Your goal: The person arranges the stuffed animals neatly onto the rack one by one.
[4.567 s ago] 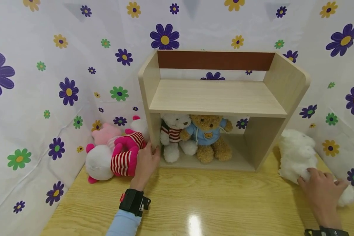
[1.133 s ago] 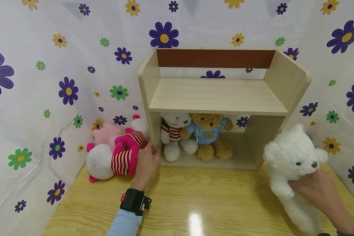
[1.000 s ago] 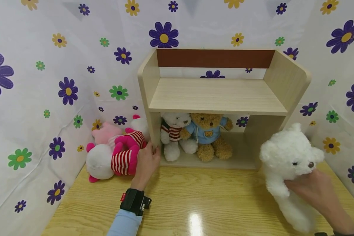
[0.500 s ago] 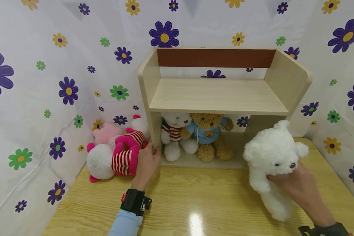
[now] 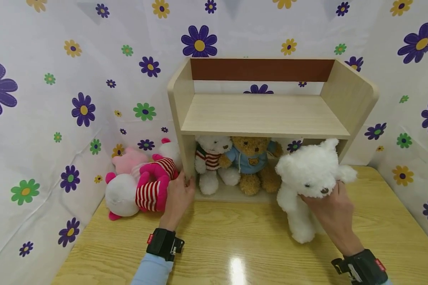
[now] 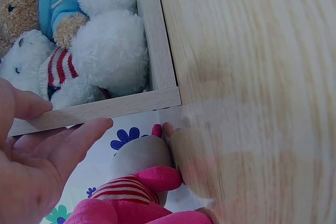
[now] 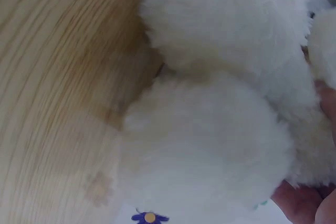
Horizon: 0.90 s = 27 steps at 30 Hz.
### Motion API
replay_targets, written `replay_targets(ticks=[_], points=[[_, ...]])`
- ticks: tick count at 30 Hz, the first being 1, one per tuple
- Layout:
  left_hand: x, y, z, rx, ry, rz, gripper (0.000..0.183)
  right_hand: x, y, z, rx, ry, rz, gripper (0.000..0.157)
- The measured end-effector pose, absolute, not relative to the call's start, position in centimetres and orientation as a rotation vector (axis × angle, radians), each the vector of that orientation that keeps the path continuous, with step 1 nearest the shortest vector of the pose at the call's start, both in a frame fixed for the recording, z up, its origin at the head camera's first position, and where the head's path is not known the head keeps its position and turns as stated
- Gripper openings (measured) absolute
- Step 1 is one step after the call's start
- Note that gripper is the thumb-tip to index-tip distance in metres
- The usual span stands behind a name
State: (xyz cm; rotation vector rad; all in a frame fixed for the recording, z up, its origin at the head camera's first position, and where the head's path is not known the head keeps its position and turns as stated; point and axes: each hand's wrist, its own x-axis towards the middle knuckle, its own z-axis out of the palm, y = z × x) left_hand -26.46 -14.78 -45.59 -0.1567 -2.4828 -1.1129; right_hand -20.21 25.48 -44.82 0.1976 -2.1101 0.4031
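A fluffy white teddy bear [image 5: 306, 170] hangs in front of the right end of the shelf's lower compartment. My right hand [image 5: 333, 211] grips it below the head; its furry legs [image 7: 205, 145] fill the right wrist view. With my left hand [image 5: 178, 200] I hold the left side panel of the wooden shelf [image 5: 264, 114], thumb inside and fingers outside, as the left wrist view [image 6: 47, 150] shows. Inside the lower compartment sit a white bear in a striped sweater [image 5: 211, 162] and a brown teddy bear in a blue hoodie [image 5: 253, 162], side by side.
Left of the shelf lie a pink and white plush toy in red stripes [image 5: 149, 194], a pink plush [image 5: 128, 160] and another striped one behind. The shelf stands on a wood-grain table [image 5: 214, 237], against a flowered cloth backdrop [image 5: 103, 71].
My right hand has taken hold of the white bear at the table's right side, lifted it upright and carried it left to the shelf's front. My left hand stays on the panel.
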Motion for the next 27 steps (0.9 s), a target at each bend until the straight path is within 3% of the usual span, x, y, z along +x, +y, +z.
replay_targets(ticks=[12,17,24,27], points=[[-26.4,-14.7,-45.5,-0.139,-2.490,-1.123,0.016,-22.5,22.9,-46.3,0.093,-1.967,0.307,0.060],[-26.3,-14.8,-45.5,-0.131,-2.496,-1.122,0.016,-23.7,21.5,-46.2,0.082,-1.984,0.297,0.066],[-26.3,-14.8,-45.5,-0.138,-2.486,-1.126,0.014,-26.6,20.0,-46.4,-0.027,-1.976,0.366,0.047],[-26.3,-14.8,-45.6,-0.148,-2.483,-1.120,0.014,-27.4,19.7,-46.3,-0.094,-2.040,0.468,0.049]])
